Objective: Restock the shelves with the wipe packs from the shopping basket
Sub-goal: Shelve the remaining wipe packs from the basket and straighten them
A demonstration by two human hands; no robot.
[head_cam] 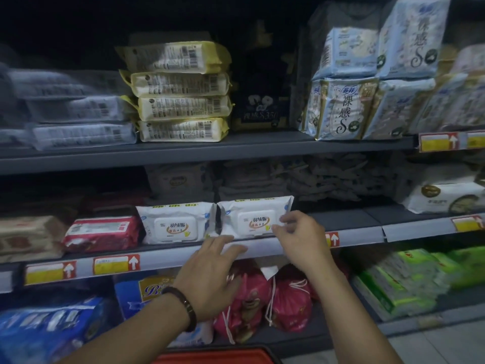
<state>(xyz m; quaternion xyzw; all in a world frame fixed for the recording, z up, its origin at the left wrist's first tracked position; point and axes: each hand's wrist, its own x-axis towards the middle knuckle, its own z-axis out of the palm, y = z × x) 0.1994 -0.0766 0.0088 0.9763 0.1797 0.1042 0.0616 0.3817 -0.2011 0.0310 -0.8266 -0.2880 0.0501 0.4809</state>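
Note:
Two white wipe packs stand side by side at the front of the middle shelf [349, 219]: the left pack [175, 222] and the right pack [252, 215]. My right hand [299, 237] touches the right pack's lower right corner with its fingertips, fingers loosely bent. My left hand [210, 277] lies flat with straight fingers against the shelf's front rail just below the right pack, holding nothing. A dark bracelet is on that wrist. The red rim of the shopping basket [217, 357] shows at the bottom edge; its contents are hidden.
Red packs [105, 232] sit left of the wipes. Yellow packs [181, 93] are stacked on the upper shelf beside blue-white packs [343, 106]. Pink drawstring bags [262, 298] and green packs [409, 279] fill the lower shelf. Price tags [115, 264] line the rails.

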